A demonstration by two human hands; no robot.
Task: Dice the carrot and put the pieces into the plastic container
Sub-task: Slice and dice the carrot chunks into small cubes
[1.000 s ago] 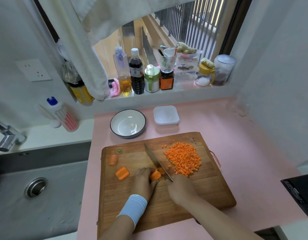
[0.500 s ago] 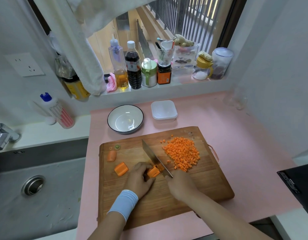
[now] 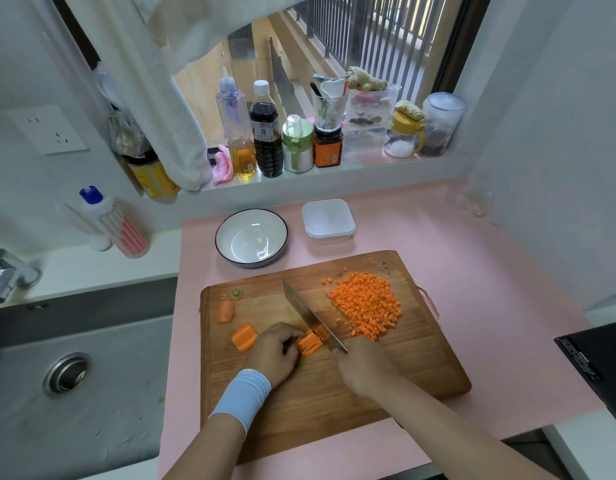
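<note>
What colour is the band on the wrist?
Light blue. The wristband sits on the left arm, clearest in the head view.

At centre right the diced carrot (image 3: 367, 310) is bright orange, as are the carrot strips (image 3: 310, 342) by the grey steel knife (image 3: 299, 303); the cutting board (image 3: 334, 403) is brown with wood-grain lines. The counter (image 3: 490, 289) is plain pink, the bowl (image 3: 251, 237) white with a thin dark rim, the plastic container (image 3: 328, 221) milky white. The wristband (image 3: 244, 396) at lower centre is light blue, and the bottle (image 3: 123, 230) at left has a blue cap and pink stripes.
</note>
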